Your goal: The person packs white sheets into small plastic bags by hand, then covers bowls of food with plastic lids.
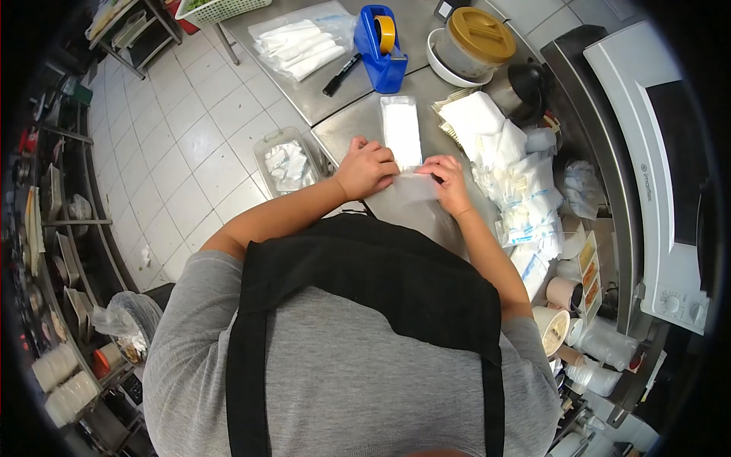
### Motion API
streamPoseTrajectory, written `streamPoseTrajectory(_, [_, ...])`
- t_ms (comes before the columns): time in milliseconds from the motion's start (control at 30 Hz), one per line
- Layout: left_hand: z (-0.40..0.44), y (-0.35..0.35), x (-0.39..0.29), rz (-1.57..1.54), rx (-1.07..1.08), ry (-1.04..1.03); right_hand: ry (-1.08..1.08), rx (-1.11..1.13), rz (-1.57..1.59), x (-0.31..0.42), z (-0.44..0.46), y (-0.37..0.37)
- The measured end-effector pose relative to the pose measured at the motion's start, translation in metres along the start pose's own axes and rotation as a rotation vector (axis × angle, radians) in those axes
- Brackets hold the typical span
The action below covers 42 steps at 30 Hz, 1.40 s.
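On the steel counter (354, 122), a clear plastic bag (426, 190) with a white folded napkin stack (401, 129) inside lies in front of me. At the bag's near left edge, my left hand (368, 165) has its fingers curled and pressed down. My right hand (448, 181) pinches the plastic at the right side, thumb and fingers together. Both hands are at the lower end of the white stack, a short way apart. Loose plastic stretches from there toward my apron.
A blue tape dispenser (383, 57), black marker (342, 75) and packed white bundles (298, 46) are beyond. Napkin piles (487, 126) and filled bags (529, 198) stand right, near a lidded tub (476, 46). A plastic container (287, 161) is left; a microwave (662, 167) is far right.
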<state>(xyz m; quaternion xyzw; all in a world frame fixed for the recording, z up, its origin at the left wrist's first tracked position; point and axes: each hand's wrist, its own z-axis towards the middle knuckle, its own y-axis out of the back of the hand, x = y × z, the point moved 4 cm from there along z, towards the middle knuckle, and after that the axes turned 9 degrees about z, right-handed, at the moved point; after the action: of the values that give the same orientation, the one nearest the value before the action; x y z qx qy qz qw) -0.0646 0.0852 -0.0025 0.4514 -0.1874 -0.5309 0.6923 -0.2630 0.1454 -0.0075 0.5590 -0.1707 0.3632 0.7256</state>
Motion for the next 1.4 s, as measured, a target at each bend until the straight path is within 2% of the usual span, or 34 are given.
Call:
streamPoseTrajectory(133, [-0.001,-0.002,0.005,-0.041,-0.005,0.080,-0.123,0.010,0.010,-0.006,0.007,-0.001])
streamPoseTrajectory(267, [0.003,-0.012,0.009,-0.100,0.071,0.358,-0.317,-0.075,0.019,-0.004,0.017,-0.005])
streamPoseTrajectory(433, [0.019,-0.015,0.022,-0.145,0.197,0.646,-0.447,-0.124,0.003,0.005,0.031,-0.009])
streamPoseTrajectory(567, [0.026,-0.017,0.025,-0.135,0.267,0.675,-0.572,-0.129,-0.040,0.001,0.038,-0.010])
streamPoseTrajectory(767, [0.031,-0.026,0.035,-0.094,0.352,0.667,-0.612,-0.163,0.073,-0.016,0.051,-0.009])
streamPoseTrajectory(867, [0.028,-0.031,0.037,-0.089,0.332,0.660,-0.591,-0.215,0.269,-0.023,0.058,-0.011])
streamPoseTrajectory(967, [0.024,-0.034,0.041,-0.147,0.283,0.649,-0.478,-0.222,0.564,-0.032,0.063,-0.018])
streamPoseTrajectory(1067, [0.021,-0.031,0.042,-0.204,0.229,0.635,-0.412,-0.178,0.648,-0.038,0.069,-0.022])
streamPoseTrajectory(1167, [0.018,-0.027,0.043,-0.285,0.209,0.635,-0.541,-0.052,0.607,-0.026,0.081,-0.016])
streamPoseTrajectory(1267, [0.016,-0.021,0.044,-0.357,0.226,0.674,-0.607,0.014,0.424,-0.029,0.085,-0.023])
streamPoseTrajectory(1333, [0.014,-0.014,0.044,-0.313,0.221,0.702,-0.619,-0.011,0.496,-0.031,0.084,-0.028])
streamPoseTrajectory(1400, [0.008,-0.002,0.049,-0.390,0.124,0.769,-0.643,-0.049,0.635,-0.025,0.082,-0.029])
